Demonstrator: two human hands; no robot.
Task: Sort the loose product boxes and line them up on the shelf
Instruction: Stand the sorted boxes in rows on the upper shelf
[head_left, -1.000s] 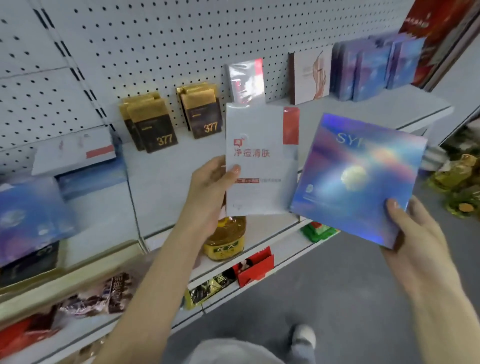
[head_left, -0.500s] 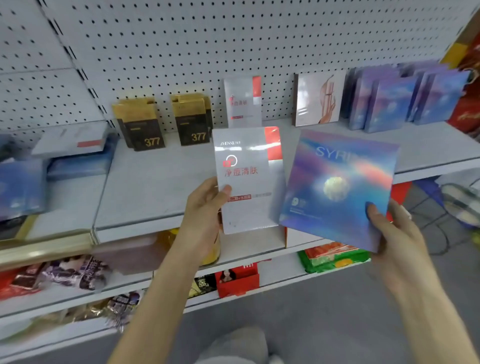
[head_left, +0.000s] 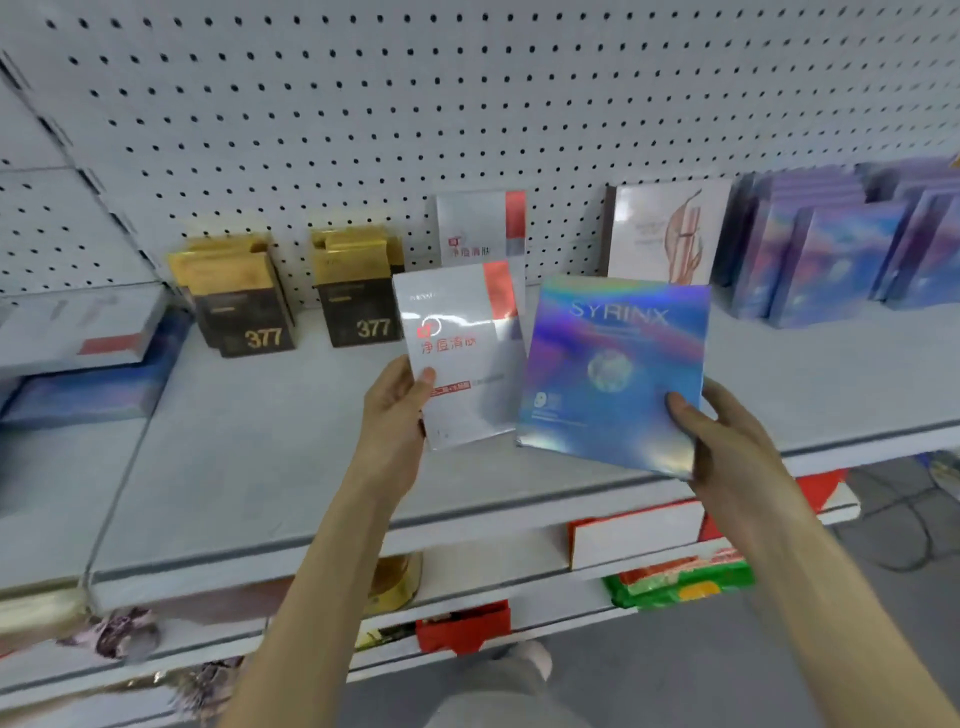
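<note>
My left hand (head_left: 395, 410) grips a white box with a red corner (head_left: 462, 358) by its lower left edge, held upright over the grey shelf (head_left: 270, 447). My right hand (head_left: 727, 441) holds a holographic blue-purple box marked SYRINX (head_left: 613, 369) by its lower right corner, just right of the white box. A matching white and red box (head_left: 480, 228) stands against the pegboard behind. Several matching holographic boxes (head_left: 836, 260) stand at the shelf's far right.
Two stacks of gold and black boxes marked 377 (head_left: 234, 296) stand at the back left. A pale box with a pink figure (head_left: 670, 228) leans on the pegboard. Flat boxes (head_left: 78, 358) lie stacked on the left shelf. Lower shelves hold red and green packs.
Both hands have moved forward and up with their boxes, from in front of the shelf edge to over the shelf surface. The view has come closer to the shelf.
</note>
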